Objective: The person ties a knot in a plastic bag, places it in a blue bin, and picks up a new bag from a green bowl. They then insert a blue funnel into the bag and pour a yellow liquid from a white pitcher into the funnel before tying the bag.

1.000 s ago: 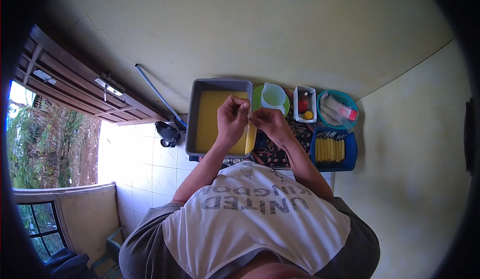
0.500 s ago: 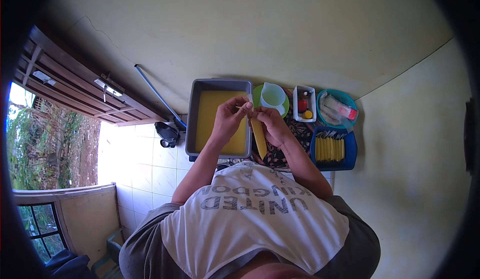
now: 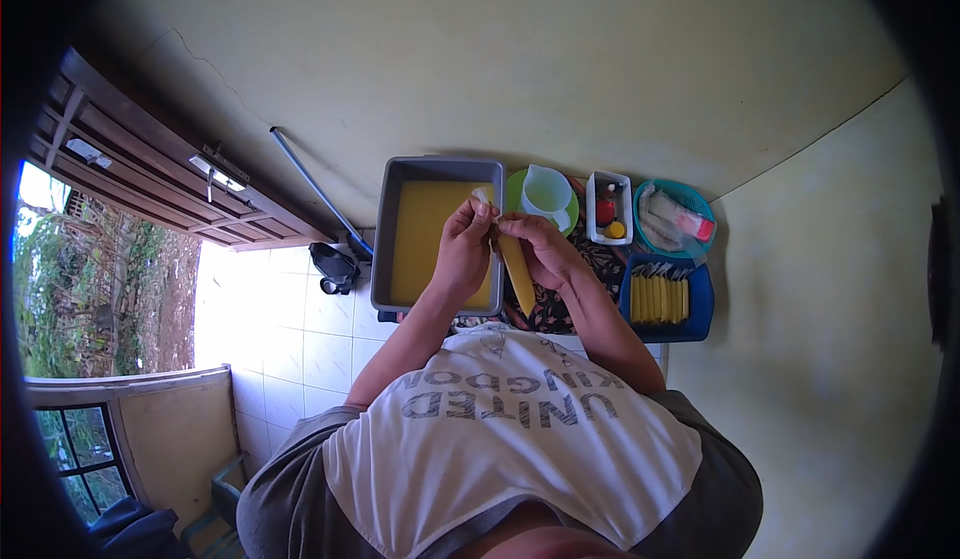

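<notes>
A slim clear plastic bag filled with yellow liquid hangs down at a tilt between my hands, its top twisted at the fingers. My left hand is closed, thumb and fingertips pinching the upper end of the bag. My right hand closes on the bag's neck just beside it, fingertips almost touching those of the left. A pale tip of plastic sticks up above the left fingers. Behind the left hand stands a large grey tub holding yellow liquid. The exact shape of the twist is hidden by my fingers.
A clear measuring jug stands on a green plate. Further right are a white box of small bottles, a turquoise basket with plastic bags, and a blue tray with several filled yellow bags. A dark patterned cloth lies underneath.
My left hand has turned and shifted slightly downward, and the bag's loose top end now shows above its fingers. The right hand has stayed nearly in place, holding the bag.
</notes>
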### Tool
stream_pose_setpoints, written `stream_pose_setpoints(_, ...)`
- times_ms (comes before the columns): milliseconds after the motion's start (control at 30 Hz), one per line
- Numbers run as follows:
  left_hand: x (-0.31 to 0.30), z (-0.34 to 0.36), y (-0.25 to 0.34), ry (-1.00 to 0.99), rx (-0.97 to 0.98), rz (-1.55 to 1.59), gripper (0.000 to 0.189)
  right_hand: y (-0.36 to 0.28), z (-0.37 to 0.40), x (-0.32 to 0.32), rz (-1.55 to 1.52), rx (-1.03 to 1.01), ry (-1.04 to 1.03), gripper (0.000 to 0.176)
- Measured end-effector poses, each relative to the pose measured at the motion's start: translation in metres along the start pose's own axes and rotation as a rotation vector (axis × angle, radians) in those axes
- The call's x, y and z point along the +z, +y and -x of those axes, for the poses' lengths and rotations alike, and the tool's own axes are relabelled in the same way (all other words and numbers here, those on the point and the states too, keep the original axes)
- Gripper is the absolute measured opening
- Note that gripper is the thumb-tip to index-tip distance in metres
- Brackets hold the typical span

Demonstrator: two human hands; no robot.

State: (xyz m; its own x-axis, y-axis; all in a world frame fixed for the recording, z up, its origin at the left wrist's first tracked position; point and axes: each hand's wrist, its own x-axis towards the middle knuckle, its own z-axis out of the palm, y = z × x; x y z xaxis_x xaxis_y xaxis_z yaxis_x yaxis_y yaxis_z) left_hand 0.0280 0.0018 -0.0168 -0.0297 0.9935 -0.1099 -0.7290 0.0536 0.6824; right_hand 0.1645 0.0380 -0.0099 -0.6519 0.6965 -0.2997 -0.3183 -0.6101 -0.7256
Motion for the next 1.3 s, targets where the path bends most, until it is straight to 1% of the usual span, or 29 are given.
stream_pose_setpoints(33, -0.002, 0.000, -0.001, -0.001, 0.002, 0.071, 0.011, 0.000, 0.000, 0.002, -0.002, -0.001, 0.000, 0.015)
stream_pose_setpoints(67, -0.002, 0.001, -0.002, 0.000, 0.001, 0.070, 0.011, -0.001, 0.000, 0.004, 0.003, -0.010, -0.006, 0.014)
stream_pose_setpoints(133, -0.001, 0.002, -0.002, -0.009, 0.075, 0.124, 0.010, -0.002, -0.001, 0.003, 0.008, -0.022, -0.011, 0.013)
stream_pose_setpoints(200, -0.005, 0.002, -0.004, 0.005, 0.052, 0.156, 0.009, 0.000, -0.004, 0.000, 0.080, -0.013, -0.037, 0.011)
stream_pose_setpoints(333, -0.007, 0.002, -0.005, 0.045, 0.041, 0.247, 0.008, 0.003, -0.008, -0.004, 0.106, -0.029, -0.054, 0.011)
stream_pose_setpoints(467, -0.007, 0.001, -0.003, 0.051, 0.026, 0.248, 0.008, 0.001, -0.009, -0.003, 0.109, 0.000, -0.078, 0.013)
stream_pose_setpoints(533, -0.004, -0.002, -0.002, 0.126, 0.022, 0.190, 0.012, 0.000, -0.009, -0.004, 0.102, 0.002, -0.072, 0.013)
stream_pose_setpoints(567, -0.007, -0.004, -0.003, 0.126, 0.019, 0.188, 0.012, -0.001, -0.008, -0.006, 0.090, 0.020, -0.063, 0.016)
stream_pose_setpoints(633, -0.013, -0.011, -0.003, -0.002, 0.071, 0.148, 0.013, -0.004, -0.004, -0.004, 0.074, 0.035, -0.049, 0.018)
stream_pose_setpoints(667, -0.014, -0.015, -0.005, -0.005, 0.065, 0.147, 0.013, -0.007, 0.000, -0.002, 0.075, 0.007, -0.056, 0.022)
stream_pose_setpoints(700, -0.010, -0.018, -0.004, 0.038, 0.109, 0.106, 0.013, -0.009, 0.004, -0.001, 0.077, -0.019, -0.062, 0.026)
stream_pose_setpoints(733, -0.008, -0.020, -0.004, 0.080, 0.152, 0.065, 0.013, -0.008, 0.006, -0.003, 0.074, -0.023, -0.058, 0.026)
stream_pose_setpoints(800, -0.012, -0.022, -0.009, 0.074, 0.114, 0.002, 0.015, -0.002, 0.011, -0.012, 0.170, -0.154, -0.063, 0.040)
stream_pose_setpoints(833, -0.014, -0.024, -0.013, 0.068, 0.082, -0.058, 0.016, 0.001, 0.012, -0.021, 0.162, -0.162, -0.051, 0.040)
stream_pose_setpoints(867, -0.015, -0.026, -0.017, 0.058, 0.065, -0.063, 0.016, 0.007, 0.013, -0.032, 0.255, -0.187, -0.001, 0.040)
stream_pose_setpoints(900, -0.015, -0.026, -0.021, 0.087, -0.032, -0.196, 0.019, 0.010, 0.017, -0.039, 0.347, -0.207, 0.054, 0.040)
stream_pose_setpoints(933, -0.015, -0.026, -0.025, 0.114, -0.129, -0.330, 0.022, 0.012, 0.024, -0.047, 0.336, -0.211, 0.076, 0.040)
stream_pose_setpoints(967, -0.014, -0.026, -0.030, 0.099, -0.149, -0.335, 0.022, 0.013, 0.032, -0.054, 0.371, -0.171, 0.126, 0.039)
stream_pose_setpoints(1000, -0.012, -0.026, -0.035, 0.096, -0.232, -0.463, 0.026, 0.013, 0.039, -0.061, 0.404, -0.132, 0.178, 0.037)
stream_pose_setpoints(1033, -0.011, -0.026, -0.040, 0.088, -0.315, -0.592, 0.031, 0.020, 0.046, -0.076, 0.345, -0.139, 0.230, 0.036)
stream_pose_setpoints(1067, -0.012, -0.023, -0.045, 0.063, -0.339, -0.599, 0.031, 0.026, 0.055, -0.089, 0.330, -0.148, 0.261, 0.036)
stream_pose_setpoints(1133, -0.016, -0.020, -0.056, -0.065, -0.331, -0.852, 0.034, 0.035, 0.074, -0.117, 0.250, -0.148, 0.465, 0.031)
stream_pose_setpoints(1167, -0.023, -0.020, -0.061, -0.152, -0.375, -0.957, 0.033, 0.043, 0.085, -0.140, 0.287, -0.080, 0.551, 0.033)
stream_pose_setpoints(1200, -0.027, -0.019, -0.068, -0.198, -0.401, -0.963, 0.033, 0.048, 0.099, -0.157, 0.265, -0.093, 0.597, 0.033)
stream_pose_setpoints(1267, -0.031, -0.015, -0.083, -0.238, -0.467, -1.100, 0.030, 0.059, 0.126, -0.189, 0.462, -0.119, 0.779, 0.035)
stream_pose_setpoints(1300, -0.035, -0.013, -0.091, -0.272, -0.486, -1.107, 0.030, 0.075, 0.136, -0.219, 0.496, -0.170, 0.847, 0.033)
